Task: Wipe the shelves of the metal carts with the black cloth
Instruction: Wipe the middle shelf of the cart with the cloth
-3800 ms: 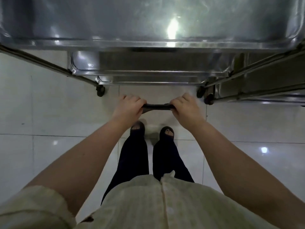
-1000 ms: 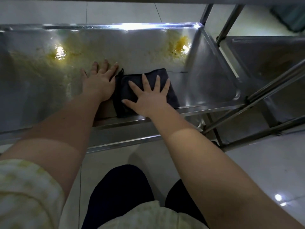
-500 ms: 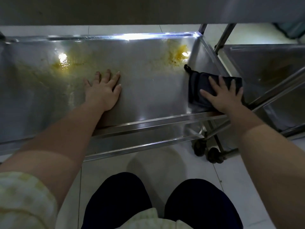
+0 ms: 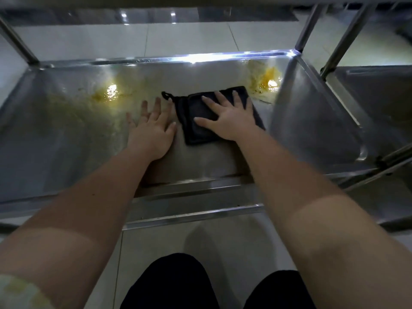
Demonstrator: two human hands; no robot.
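The folded black cloth (image 4: pixel 196 121) lies flat on a lower shelf (image 4: pixel 66 134) of the metal cart, right of centre, its hanging loop at the top left corner. My right hand (image 4: pixel 227 117) presses on the cloth with fingers spread. My left hand (image 4: pixel 151 128) rests flat on the bare steel just left of the cloth, fingers apart, holding nothing. Yellow greasy stains (image 4: pixel 107 94) mark the shelf behind my left hand, and another stain (image 4: pixel 267 81) sits in the far right corner.
The shelf has raised rims, and an upper shelf (image 4: pixel 200 16) overhangs at the top. Upright posts (image 4: pixel 307 27) stand at the corners. A second metal cart (image 4: pixel 374 90) adjoins on the right. White floor tiles and my dark-trousered knees (image 4: pixel 174 284) lie below.
My right hand has slid the cloth from the shelf's right rim back left to the middle, beside my left hand. The left hand has stayed in place.
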